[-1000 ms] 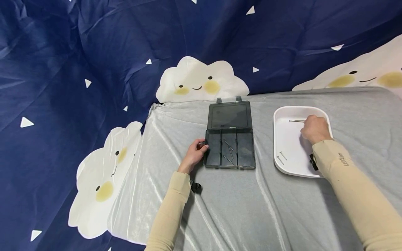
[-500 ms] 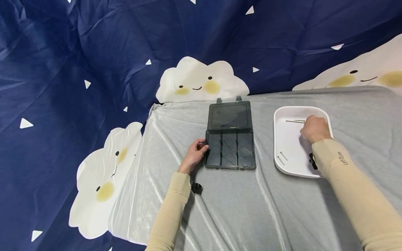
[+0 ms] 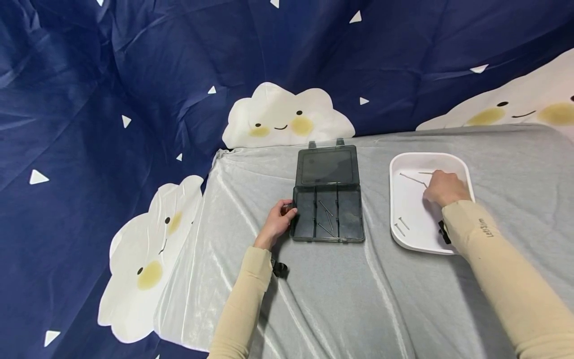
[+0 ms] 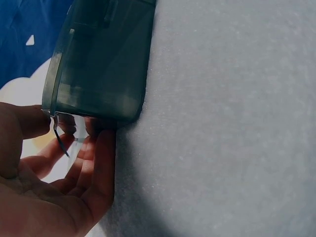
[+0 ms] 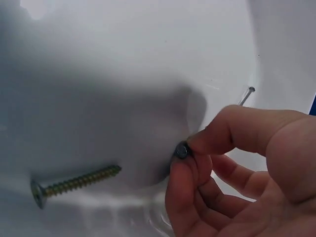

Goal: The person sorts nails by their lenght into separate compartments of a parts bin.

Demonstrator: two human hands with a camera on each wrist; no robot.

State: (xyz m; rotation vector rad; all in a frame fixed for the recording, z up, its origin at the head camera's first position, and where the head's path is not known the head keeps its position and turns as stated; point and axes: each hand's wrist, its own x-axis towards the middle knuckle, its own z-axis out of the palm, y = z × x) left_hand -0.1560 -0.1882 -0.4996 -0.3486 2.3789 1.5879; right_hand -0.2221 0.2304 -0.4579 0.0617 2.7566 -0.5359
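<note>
My right hand [image 3: 446,188] is inside the white tray [image 3: 394,199], pinching a nail [image 3: 411,179] between thumb and fingertips. In the right wrist view, the round head of that nail [image 5: 182,149] shows at the pinch. Another nail [image 3: 425,173] lies in the tray just beyond the hand. A brassy threaded screw [image 5: 76,184] lies on the tray floor in the right wrist view. My left hand [image 3: 277,222] holds the left side of a dark clear-plastic organizer box [image 3: 352,214], thumb at the rim and fingers against its side wall.
The box's lid [image 3: 327,166] is raised at the back. Several nails [image 3: 326,208] lie in the middle compartment. Two short screws [image 3: 402,226] rest in the tray's near left corner. A grey cloth [image 3: 341,294] covers the table; a blue cloud-printed curtain [image 3: 179,60] hangs behind.
My right hand has shifted slightly left and nearer. The pinched nail has swung away from the other one and now slants. The left hand and the box stay put.
</note>
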